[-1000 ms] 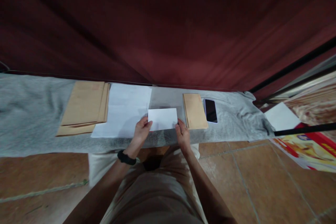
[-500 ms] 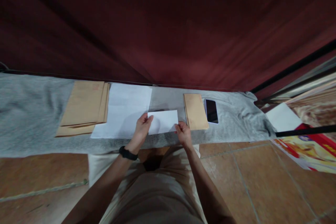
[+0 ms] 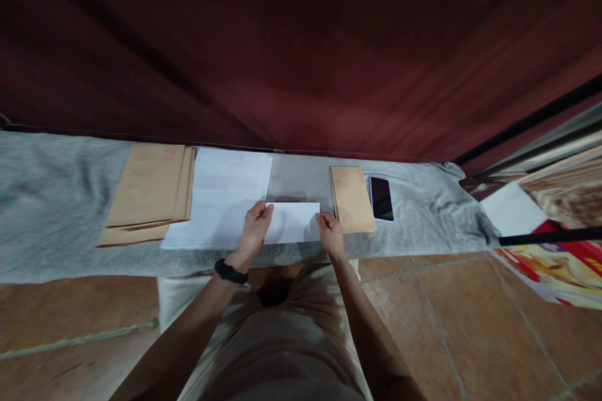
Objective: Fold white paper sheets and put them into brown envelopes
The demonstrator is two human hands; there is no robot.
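Both hands, left hand [image 3: 255, 225] and right hand [image 3: 330, 234], have lowered the folded white sheet [image 3: 292, 223] nearer the grey-clothed table [image 3: 56, 200], fingers pinching its short edges, just left of the small brown envelope [image 3: 352, 198], pressing its crease flatter, I judge.

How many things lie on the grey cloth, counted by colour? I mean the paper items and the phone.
Brown: 2, the stack of brown envelopes and the single brown envelope.
White: 2, the large white sheet and the small folded white paper, held at its ends by the left hand and right hand.
Black: 1, the phone.
Total: 5.
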